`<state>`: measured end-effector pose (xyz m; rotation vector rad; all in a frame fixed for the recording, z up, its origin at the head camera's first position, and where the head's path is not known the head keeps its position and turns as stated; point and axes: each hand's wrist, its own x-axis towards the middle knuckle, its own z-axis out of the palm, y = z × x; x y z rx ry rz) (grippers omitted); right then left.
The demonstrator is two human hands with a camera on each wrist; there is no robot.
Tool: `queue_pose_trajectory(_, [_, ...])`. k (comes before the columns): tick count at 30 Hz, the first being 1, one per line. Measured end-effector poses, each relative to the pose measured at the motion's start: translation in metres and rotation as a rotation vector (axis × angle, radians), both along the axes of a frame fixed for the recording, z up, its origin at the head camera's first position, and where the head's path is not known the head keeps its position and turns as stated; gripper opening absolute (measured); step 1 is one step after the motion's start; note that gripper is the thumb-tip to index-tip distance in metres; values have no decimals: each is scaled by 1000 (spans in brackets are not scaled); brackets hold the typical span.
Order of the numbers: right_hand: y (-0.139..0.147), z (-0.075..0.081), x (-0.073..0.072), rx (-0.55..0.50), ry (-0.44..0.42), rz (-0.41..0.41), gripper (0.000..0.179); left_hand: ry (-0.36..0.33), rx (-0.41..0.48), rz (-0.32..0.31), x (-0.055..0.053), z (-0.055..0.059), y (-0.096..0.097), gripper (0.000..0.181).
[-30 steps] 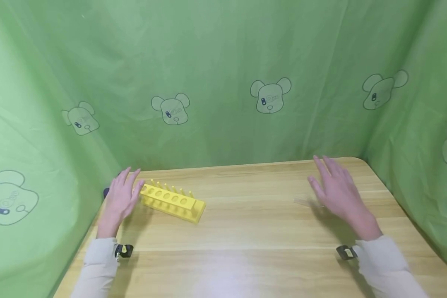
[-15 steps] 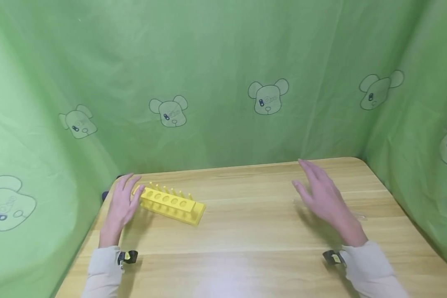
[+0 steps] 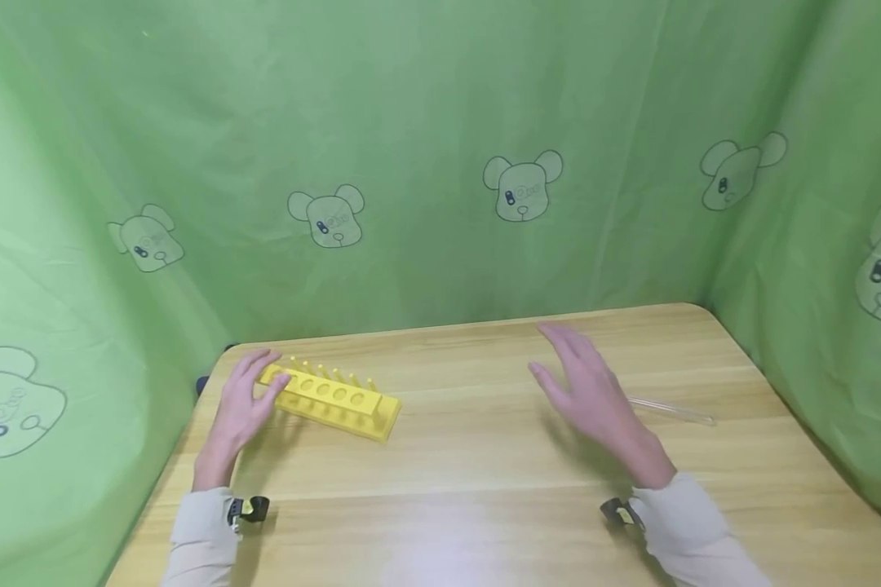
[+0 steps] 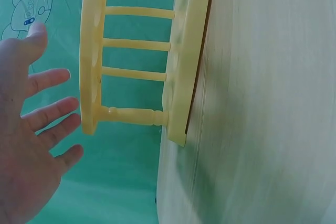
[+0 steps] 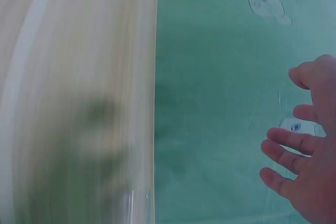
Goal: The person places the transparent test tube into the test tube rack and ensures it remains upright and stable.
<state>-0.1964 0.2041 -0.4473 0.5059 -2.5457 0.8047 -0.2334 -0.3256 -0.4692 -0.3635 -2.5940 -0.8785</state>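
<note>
A yellow test tube rack (image 3: 329, 399) with a row of holes and a row of pegs stands on the left of the table. My left hand (image 3: 241, 408) is at its left end, thumb and fingers spread about the corner of the top plate. In the left wrist view those fingers (image 4: 58, 114) look loosely bent, right by the edge of the rack (image 4: 90, 45). Over the middle right of the table my right hand (image 3: 591, 399) hovers, palm turned inward, holding nothing. Behind its wrist lies a thin clear glass tube (image 3: 675, 410), partly hidden by the hand.
The wooden table (image 3: 455, 465) has a rounded back right corner. Green curtains (image 3: 426, 269) printed with bear heads hang close behind it and on both sides. A dark object (image 3: 201, 384) shows at the table's left edge.
My right hand has swept left, away from the glass tube, which now shows more. The left hand has shifted slightly, its fingers coming closer around the rack's end. The rack stays in place.
</note>
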Motion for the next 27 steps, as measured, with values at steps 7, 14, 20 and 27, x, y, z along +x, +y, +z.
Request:
queue_pose_trajectory(7, [-26, -1, 0, 16, -42, 69, 63, -18, 1, -26, -2, -2, 0, 50])
queue_pose_trajectory(14, [-54, -4, 2, 36, -24, 114, 66, -51, -21, -38, -5, -1, 0, 60])
queue_pose_trajectory(20, [-80, -10, 6, 57, -27, 138, 68, -54, -35, -72, -3, -1, 2, 63])
queue_pose_trajectory(27, [-108, -16, 10, 56, -25, 207, 66, -42, -42, -94, -2, -1, 3, 66])
